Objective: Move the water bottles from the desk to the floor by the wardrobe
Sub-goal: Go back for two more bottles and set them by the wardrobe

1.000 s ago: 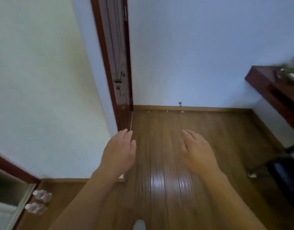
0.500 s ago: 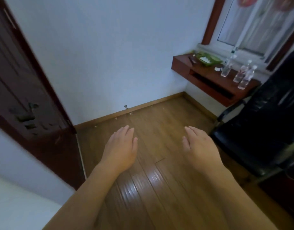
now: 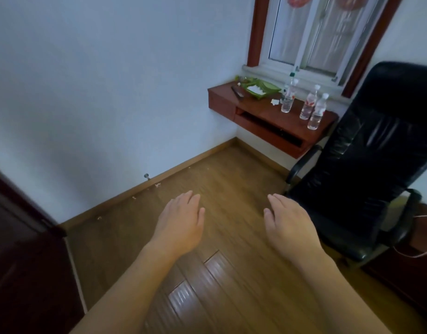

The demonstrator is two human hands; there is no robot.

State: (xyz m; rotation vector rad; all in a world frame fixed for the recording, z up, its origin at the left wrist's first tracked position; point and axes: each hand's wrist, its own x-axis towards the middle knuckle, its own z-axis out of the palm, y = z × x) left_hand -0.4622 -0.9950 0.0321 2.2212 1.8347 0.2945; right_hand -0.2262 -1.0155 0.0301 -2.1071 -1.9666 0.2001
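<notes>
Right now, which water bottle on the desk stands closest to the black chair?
The rightmost bottle, at the desk's front corner; every other one stands further left.

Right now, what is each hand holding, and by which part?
Nothing is held. The left hand and right hand are open above the floor; the water bottles stand on the desk.

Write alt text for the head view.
The left hand and right hand hover open and empty over the wooden floor. Ahead, water bottles stand on a wall-mounted desk under a window, beside a black office chair.
</notes>
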